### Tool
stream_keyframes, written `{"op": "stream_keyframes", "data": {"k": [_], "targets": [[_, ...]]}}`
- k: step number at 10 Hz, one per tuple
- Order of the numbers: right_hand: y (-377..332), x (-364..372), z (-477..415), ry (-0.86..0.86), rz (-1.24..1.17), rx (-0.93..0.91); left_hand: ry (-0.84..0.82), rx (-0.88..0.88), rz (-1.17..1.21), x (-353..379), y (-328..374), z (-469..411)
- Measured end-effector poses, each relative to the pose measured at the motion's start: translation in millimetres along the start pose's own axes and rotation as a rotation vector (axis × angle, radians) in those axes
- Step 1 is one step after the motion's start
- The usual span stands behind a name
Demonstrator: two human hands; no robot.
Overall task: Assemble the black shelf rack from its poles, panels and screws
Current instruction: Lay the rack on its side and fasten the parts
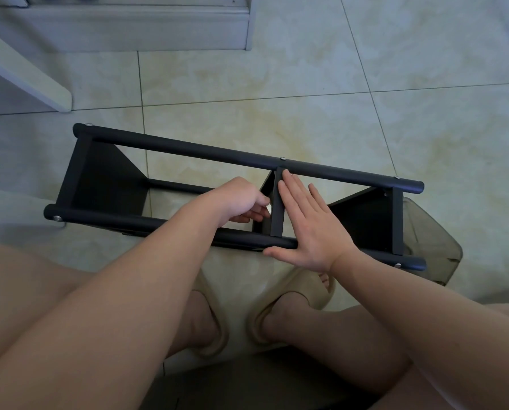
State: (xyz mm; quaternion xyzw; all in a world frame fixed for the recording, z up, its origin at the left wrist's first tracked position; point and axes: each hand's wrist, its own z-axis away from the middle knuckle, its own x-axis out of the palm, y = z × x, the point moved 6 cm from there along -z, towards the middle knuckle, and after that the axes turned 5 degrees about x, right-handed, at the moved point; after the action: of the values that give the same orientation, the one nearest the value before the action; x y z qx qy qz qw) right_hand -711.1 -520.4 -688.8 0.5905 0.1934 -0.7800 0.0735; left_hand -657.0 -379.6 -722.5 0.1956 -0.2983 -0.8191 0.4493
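Cream marbled floor tiles point(306, 84) with dark grout lines fill the view, and the black shelf rack point(336, 173) lies on its side on them, just in front of a seated person's knees; its far pole point(188, 149) and near pole point(114, 221) run left to right, joined by a left panel point(108, 182), a middle panel point(277, 214) and a right panel point(365, 220).

The left hand point(238, 199) reaches over the near pole and dips into the bay left of the middle panel, wrist bent, fingers curled down against that panel's face (whether they grasp anything cannot be told, since the hand's back covers them); the right hand point(312, 226) lies flat and released, fingers straight and together along the right side of the middle panel's upper edge, fingertips close to the far pole, thumb stretched out along the near pole.

Silver screw heads point(283, 158) show on both poles at the panel joints; the left forearm hides a stretch of the near pole.

Beige slippers point(291, 294) rest on the floor below the rack; a translucent grey object point(434, 241) sits under the rack's right end; white furniture point(129, 28) stands at the top, with a white slanted board point(25, 75) at the left.
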Motion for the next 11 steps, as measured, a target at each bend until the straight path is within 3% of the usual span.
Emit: {"op": "stream_keyframes", "data": {"k": [4, 11], "targets": [[0, 2, 0, 0.017, 0.006, -0.002, -0.062, -0.013, -0.069, -2, 0, 0], [-1, 1, 1, 0.040, -0.004, 0.002, -0.205, 0.013, -0.475, -16, 10, 18]]}}
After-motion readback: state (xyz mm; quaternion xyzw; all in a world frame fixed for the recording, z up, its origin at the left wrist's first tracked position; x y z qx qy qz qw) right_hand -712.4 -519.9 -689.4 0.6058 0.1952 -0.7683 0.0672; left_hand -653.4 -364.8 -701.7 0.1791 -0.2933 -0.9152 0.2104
